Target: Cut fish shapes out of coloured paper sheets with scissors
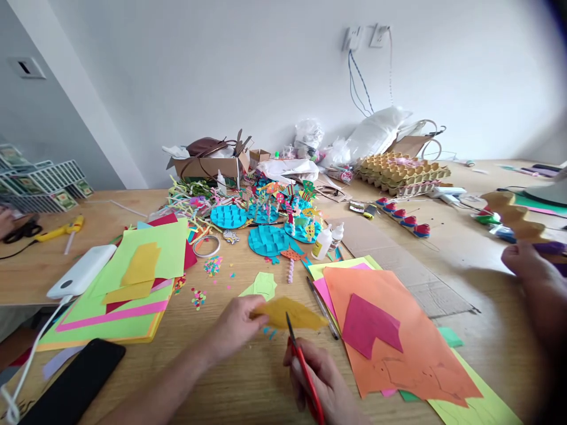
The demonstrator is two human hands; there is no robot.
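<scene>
My left hand (241,321) pinches the left end of a mustard-yellow piece of paper (283,313) above the table. Red-handled scissors (303,369) are gripped in my right hand (321,378), their dark blades pointing up at the paper's lower middle. Whether the blades are cutting it I cannot tell. Behind the paper lies a small light-green paper scrap (264,284). Right of my hands, an orange sheet (398,313) with pencil outlines carries a magenta paper piece (370,324). A pen (322,308) lies along that stack's left edge.
A co-worker's hand (529,268) holds an egg-carton strip at right. Left are a paper stack (155,236), a white power bank (82,271), a black phone (80,383) and a yellow glue gun (59,230). Blue crafted discs (270,241), glue bottles (322,243) and egg trays (401,171) stand farther back.
</scene>
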